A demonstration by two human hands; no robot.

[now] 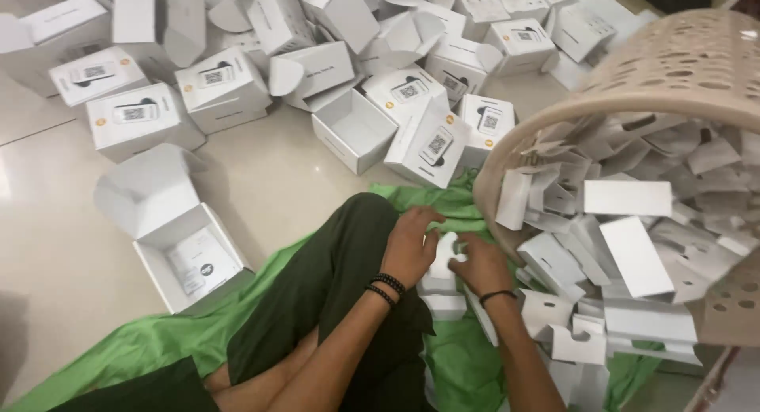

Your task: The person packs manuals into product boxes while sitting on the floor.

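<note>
Low in the middle of the frame, both hands pinch a white cardboard insert point(445, 258). The left hand point(409, 246) curls its fingers over it; the right hand point(480, 263) grips beside the tipped basket point(673, 64).

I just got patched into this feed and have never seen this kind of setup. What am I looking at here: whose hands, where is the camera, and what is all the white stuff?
There is no machine: a person sits on the floor, and one camera worn on their head looks down at their bare hands. The left hand and right hand together hold a small white cardboard insert over a green cloth. To the right, a tipped beige perforated basket spills many similar white cardboard pieces. Across the tiled floor lie many white boxes, some closed, some open. One open box with a leaflet inside sits at the left.
</note>
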